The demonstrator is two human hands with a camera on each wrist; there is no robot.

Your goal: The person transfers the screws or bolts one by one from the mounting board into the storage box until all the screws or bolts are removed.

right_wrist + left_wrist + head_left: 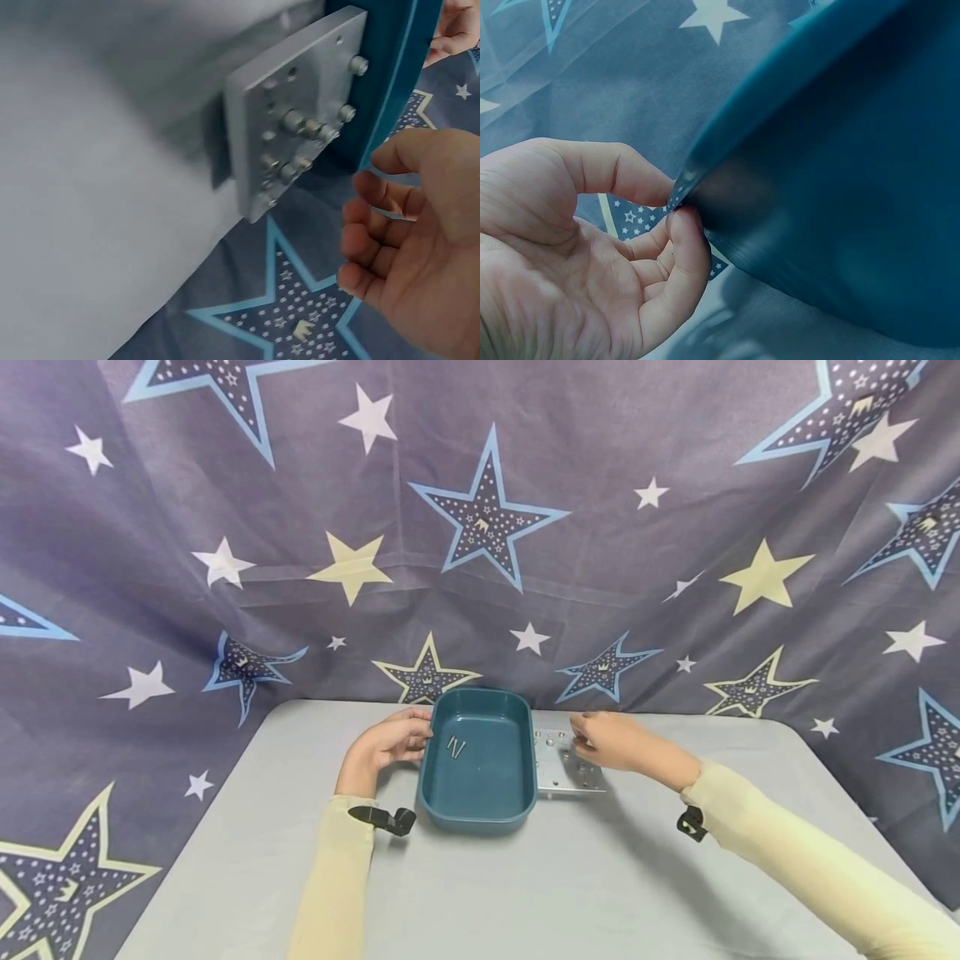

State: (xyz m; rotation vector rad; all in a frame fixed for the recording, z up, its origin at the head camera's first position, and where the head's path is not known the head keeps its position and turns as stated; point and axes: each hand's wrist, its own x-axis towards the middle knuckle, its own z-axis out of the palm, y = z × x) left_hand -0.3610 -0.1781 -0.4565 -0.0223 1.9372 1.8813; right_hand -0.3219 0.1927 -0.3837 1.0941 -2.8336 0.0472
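My left hand (384, 745) pinches the left rim of a teal tray (480, 814) between thumb and forefinger, as the left wrist view shows close up. Inside the tray, toward its left side, lie a few thin metal screws (458, 750). Right beside the tray is a silver metal plate (553, 772) with holes and several screw heads (294, 121) standing up from it. Over the plate's right part hovers my right hand (621, 743), its fingers loosely bent. The right wrist view shows nothing between that thumb and fingers (367, 232).
Everything stands on a table (480, 893) with a pale grey cover. Behind it hangs a dark star-patterned cloth (615, 577). Black straps (382, 818) with small cameras circle both wrists.
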